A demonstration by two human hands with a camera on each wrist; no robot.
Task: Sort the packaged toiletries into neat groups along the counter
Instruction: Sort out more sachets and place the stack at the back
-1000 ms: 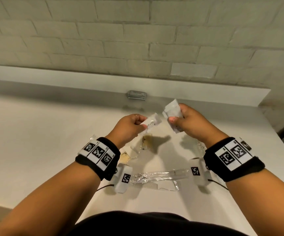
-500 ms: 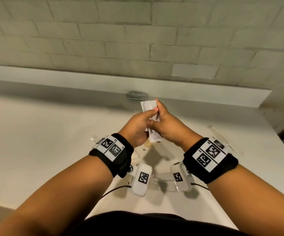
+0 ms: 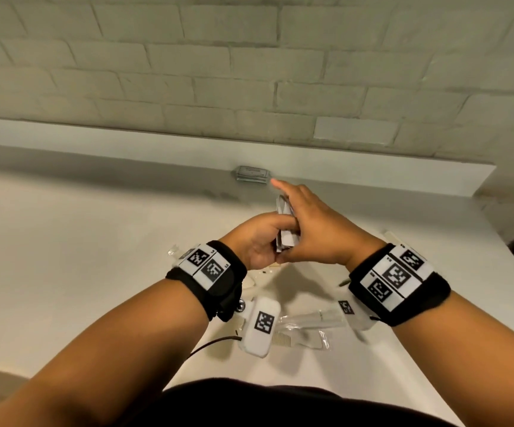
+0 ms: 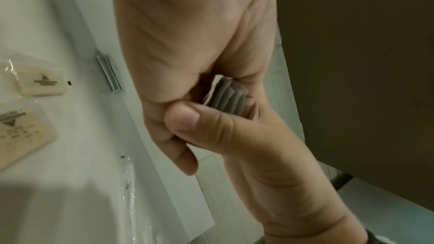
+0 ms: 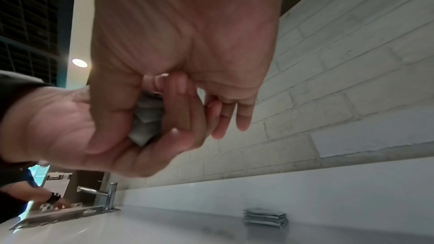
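Observation:
Above the white counter [image 3: 80,257] my two hands meet around a small stack of white sachets [image 3: 287,241]. My left hand [image 3: 259,245] curls its fingers round the stack from the left. Covering it from the right, my right hand [image 3: 314,229] presses the stack with its thumb; its forefinger points at the wall. The left wrist view shows the sachets' edges [image 4: 225,97] fanned between thumb and palm. In the right wrist view the sachets [image 5: 146,118] sit between both hands. Another neat pile of grey sachets [image 3: 251,174] lies against the back ledge.
Below my wrists lie a packaged comb [image 3: 296,339] and a clear-wrapped item [image 3: 314,318]. Two beige packets [image 4: 40,84] lie on the counter to the left. A faucet [image 5: 105,196] and another person's arm [image 5: 35,198] are far left. The counter ends at right [image 3: 496,272].
A second ago each hand held its own sachet, apart. They came together, and now the sachets form one stack gripped between both hands, slightly farther toward the wall.

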